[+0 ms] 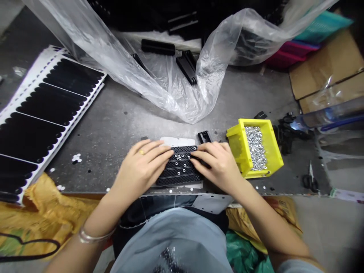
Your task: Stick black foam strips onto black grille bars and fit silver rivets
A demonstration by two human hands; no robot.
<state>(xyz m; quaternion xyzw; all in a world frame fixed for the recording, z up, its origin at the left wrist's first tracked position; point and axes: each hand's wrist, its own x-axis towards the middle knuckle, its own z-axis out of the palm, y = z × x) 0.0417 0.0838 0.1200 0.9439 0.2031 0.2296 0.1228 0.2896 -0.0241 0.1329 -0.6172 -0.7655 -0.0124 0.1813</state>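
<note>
Several black textured strips (182, 178) lie side by side as one block on a white sheet (178, 141) at the table's front edge. Small silver nuts (176, 163) are scattered over their top. My left hand (142, 165) rests along the block's left side, fingers stretched out with the tips on its upper left part. From the right, my right hand (217, 163) reaches over the block with fingers apart, the tips beside nuts near its upper right edge. Whether a tiny piece sits under those fingertips is hidden. Behind my right hand stands a slotted black piece (204, 136).
A yellow bin (277, 151) full of silver nuts stands right, with scissors (311, 178) beyond. Clear plastic sheeting (210, 72) with black parts hangs over the back. Sheets of black stickers (36, 117) cover the left. A cardboard box (321, 64) stands back right.
</note>
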